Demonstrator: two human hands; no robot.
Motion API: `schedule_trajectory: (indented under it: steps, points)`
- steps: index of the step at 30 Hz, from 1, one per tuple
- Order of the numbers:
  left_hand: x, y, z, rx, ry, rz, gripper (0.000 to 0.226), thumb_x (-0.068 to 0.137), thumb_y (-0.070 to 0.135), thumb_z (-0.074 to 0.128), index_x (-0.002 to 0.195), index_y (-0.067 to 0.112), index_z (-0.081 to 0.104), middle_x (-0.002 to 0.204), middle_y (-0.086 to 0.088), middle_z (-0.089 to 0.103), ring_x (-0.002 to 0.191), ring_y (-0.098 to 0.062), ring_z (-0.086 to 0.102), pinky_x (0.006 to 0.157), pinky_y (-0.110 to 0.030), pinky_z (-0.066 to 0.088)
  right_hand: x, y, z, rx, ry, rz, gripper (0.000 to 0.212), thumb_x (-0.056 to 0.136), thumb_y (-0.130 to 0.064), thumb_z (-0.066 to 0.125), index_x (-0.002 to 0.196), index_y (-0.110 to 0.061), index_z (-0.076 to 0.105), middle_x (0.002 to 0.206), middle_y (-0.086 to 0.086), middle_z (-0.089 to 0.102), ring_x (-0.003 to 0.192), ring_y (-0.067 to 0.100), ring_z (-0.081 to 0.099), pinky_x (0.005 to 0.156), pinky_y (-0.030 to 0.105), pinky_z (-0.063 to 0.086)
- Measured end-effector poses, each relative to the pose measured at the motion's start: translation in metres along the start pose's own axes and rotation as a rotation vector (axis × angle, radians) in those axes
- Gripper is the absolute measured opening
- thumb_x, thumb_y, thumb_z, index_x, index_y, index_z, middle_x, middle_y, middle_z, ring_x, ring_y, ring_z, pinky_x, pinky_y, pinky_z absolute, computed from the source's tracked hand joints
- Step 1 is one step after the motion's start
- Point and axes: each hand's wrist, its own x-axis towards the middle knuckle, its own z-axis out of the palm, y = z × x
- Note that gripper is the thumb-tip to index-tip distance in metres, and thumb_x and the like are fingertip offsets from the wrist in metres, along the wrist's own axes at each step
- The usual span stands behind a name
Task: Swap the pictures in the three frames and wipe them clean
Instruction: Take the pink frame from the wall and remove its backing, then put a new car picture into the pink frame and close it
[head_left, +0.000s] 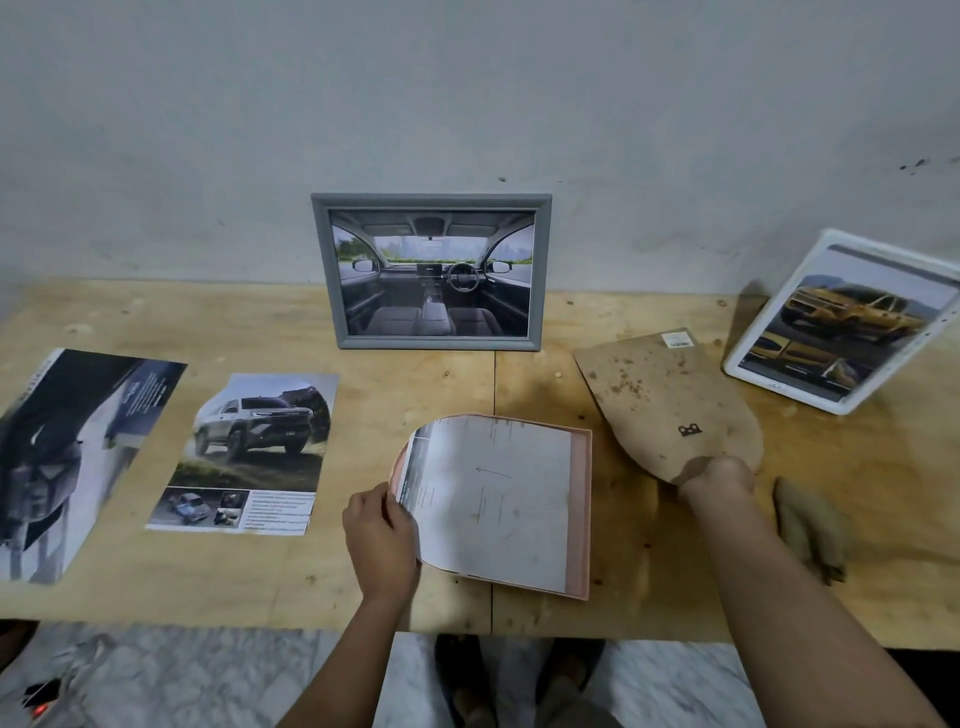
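A pink frame (582, 499) lies face down on the wooden table (415, 384) in front of me. A picture (493, 493) lies white back up in it, and my left hand (382, 540) pinches its curled left edge. My right hand (717, 480) grips the near edge of the brown backing board (670, 395), held just right of the pink frame. A grey frame (431, 270) with a car-interior picture leans on the wall behind. A white frame (841, 322) with a yellow-car picture leans at the far right.
Two loose car pictures lie flat on the left: a silver SUV print (249, 452) and a dark print (67, 457) at the table's left end. A brownish cloth (808, 525) lies right of my right arm. The table's front edge runs just below my wrists.
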Motion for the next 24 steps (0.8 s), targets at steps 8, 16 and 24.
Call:
schedule_trajectory:
  steps: [8,16,24]
  points:
    - [0.001,-0.010,-0.009,0.006,-0.035,-0.010,0.023,0.094,0.008,0.046,0.109,0.006,0.062,0.095,-0.001,0.047,0.094,-0.024,0.048,0.078,-0.028,0.035,-0.013,0.027,-0.017,-0.644,0.131,-0.313,0.054,0.082,-0.015,0.064,0.130,0.001,0.045,0.136,0.021,0.045,0.122,0.038,0.046,0.097,0.044,0.045]
    - [0.009,-0.014,-0.011,0.106,-0.146,0.170,0.032,0.087,0.016,0.052,0.118,0.015,0.057,0.116,-0.005,0.051,0.105,-0.022,0.041,0.083,-0.029,0.036,-0.041,0.045,-0.020,-0.918,0.006,-0.602,0.060,0.076,-0.016,0.072,0.125,0.001,0.043,0.141,0.020,0.026,0.129,0.038,0.025,0.101,0.045,0.035]
    - [0.023,-0.013,0.000,0.407,-0.354,0.476,0.085,0.079,0.065,0.042,0.144,0.013,0.029,0.149,-0.007,0.035,0.137,-0.024,0.034,0.109,-0.038,0.035,-0.073,0.098,-0.010,-1.302,-0.856,-1.245,0.052,0.086,-0.030,0.064,0.132,-0.015,0.046,0.135,0.005,0.048,0.123,0.021,0.046,0.099,0.033,0.041]
